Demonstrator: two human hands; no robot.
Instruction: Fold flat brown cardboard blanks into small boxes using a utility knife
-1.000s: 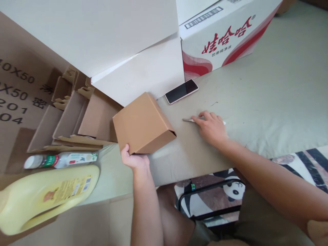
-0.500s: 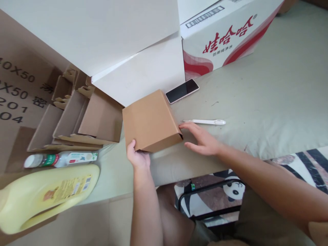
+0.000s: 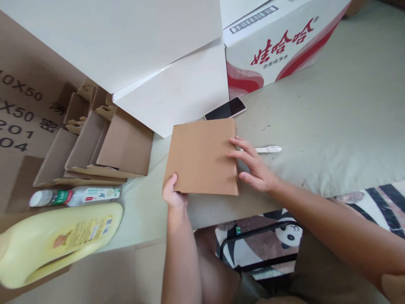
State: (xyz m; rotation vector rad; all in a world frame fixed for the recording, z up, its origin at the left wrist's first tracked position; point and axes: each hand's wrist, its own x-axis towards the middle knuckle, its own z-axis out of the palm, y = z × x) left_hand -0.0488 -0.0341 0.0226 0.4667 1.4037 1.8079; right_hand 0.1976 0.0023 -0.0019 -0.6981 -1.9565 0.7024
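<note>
A small brown cardboard box is in front of me, its broad flat face toward the camera. My left hand grips its lower left corner, thumb on the face and the other fingers hidden underneath. At the right edge of the box is my right hand, fingers spread, with fingertips over the edge of the face. A white utility knife lies beyond that hand, its left part hidden behind the fingers and box. Just behind the box rests a phone, dark screen up, its near edge partly covered.
White cartons stand at the back, beside a white and red printed carton. On the left are folded cardboard pieces, a clear bottle on its side and a large yellow jug. A pale green cloth covers the surface.
The box has shifted right and turned, its face now more toward the camera, covering part of the phone and knife. My left hand moved right with it; the right fingers came onto its edge.
</note>
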